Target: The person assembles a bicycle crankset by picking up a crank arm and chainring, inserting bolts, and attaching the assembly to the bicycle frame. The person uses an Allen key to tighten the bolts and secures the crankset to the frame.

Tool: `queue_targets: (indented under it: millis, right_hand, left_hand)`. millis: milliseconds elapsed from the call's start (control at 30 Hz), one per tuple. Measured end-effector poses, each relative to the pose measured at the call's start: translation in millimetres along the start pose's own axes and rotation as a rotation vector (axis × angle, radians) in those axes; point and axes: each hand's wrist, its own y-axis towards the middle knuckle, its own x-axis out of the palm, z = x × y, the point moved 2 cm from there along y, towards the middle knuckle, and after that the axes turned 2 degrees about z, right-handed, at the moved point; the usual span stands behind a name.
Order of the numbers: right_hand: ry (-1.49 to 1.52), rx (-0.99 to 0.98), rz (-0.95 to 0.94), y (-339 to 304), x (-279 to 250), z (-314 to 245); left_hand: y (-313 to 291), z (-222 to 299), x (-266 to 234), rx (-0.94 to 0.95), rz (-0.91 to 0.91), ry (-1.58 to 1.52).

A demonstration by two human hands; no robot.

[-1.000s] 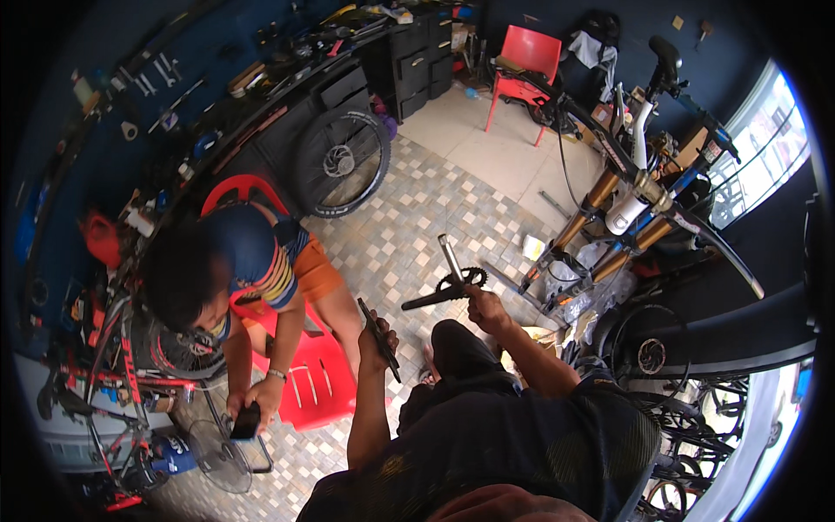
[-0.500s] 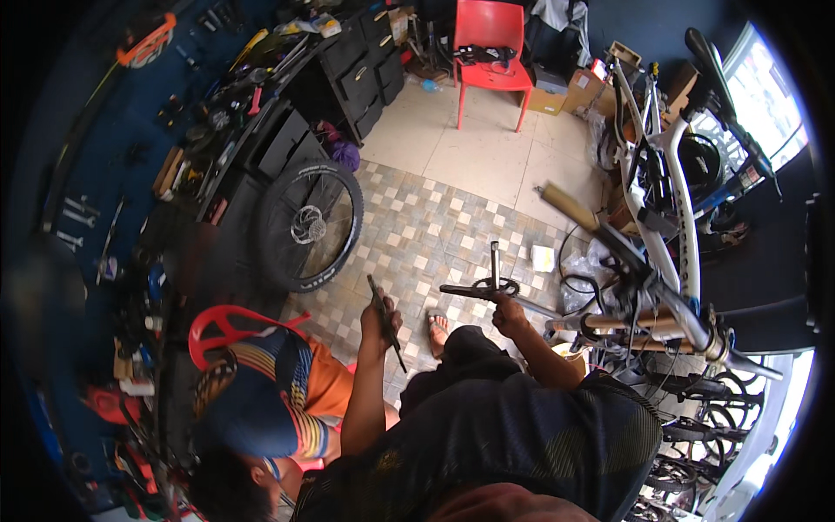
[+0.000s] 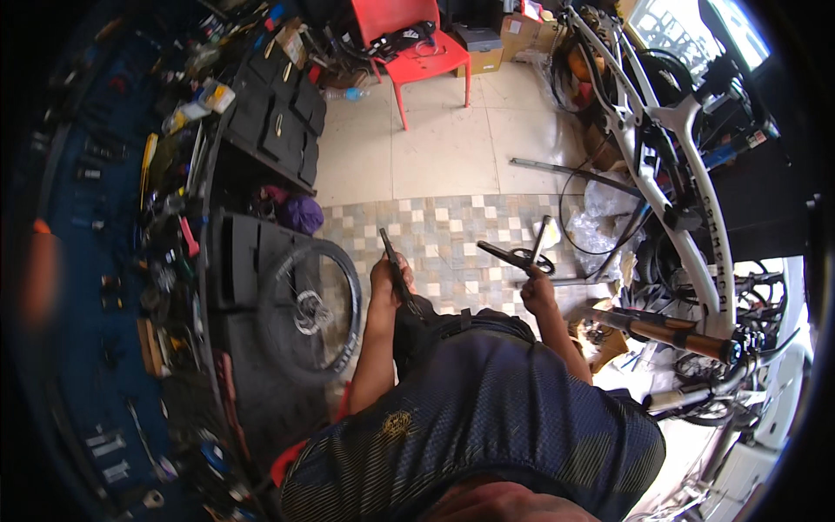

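Observation:
My left hand (image 3: pixel 389 280) is closed around a long, thin dark bar (image 3: pixel 386 239) that slants up past the fingers; its exact kind is too blurred to tell. To the right, my right hand (image 3: pixel 538 296) grips a bicycle crankset (image 3: pixel 500 252) in the air. Its dark arm points left, a small chainring (image 3: pixel 546 263) sits at the joint, and a silvery spindle (image 3: pixel 541 237) sticks up from it. The two held things are apart, both above the tiled floor (image 3: pixel 452 283).
A bicycle wheel (image 3: pixel 352 300) leans by the dark drawer cabinet (image 3: pixel 252 261) on the left. On the right stands a white bicycle frame (image 3: pixel 696 200). A red chair (image 3: pixel 426 65) is at the back, plastic bags (image 3: pixel 600 209) lie right of the tiles, and tools hang on the blue wall.
My view has turned and shifted, so the seated person at lower left is out of sight. The crankset has tilted, its spindle leaning right. Both hands keep their hold.

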Motion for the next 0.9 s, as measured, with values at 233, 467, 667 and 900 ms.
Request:
queue_targets:
  millis: [233, 467, 667, 900]
  right_hand:
    - [0.155, -0.048, 0.161, 61, 106, -16]
    - [0.101, -0.101, -0.005, 137, 255, -70]
    - [-0.077, -0.102, -0.052, 291, 411, -135]
    - [-0.213, -0.056, -0.181, 470, 610, -199]
  left_hand:
    - [119, 169, -29, -0.094, 0.098, 0.128]
    - [250, 315, 1, -0.017, 0.096, 0.313]
    - [375, 339, 26, 0.011, 0.344, 0.452]
    - [500, 330, 34, -0.265, 0.570, 0.325]
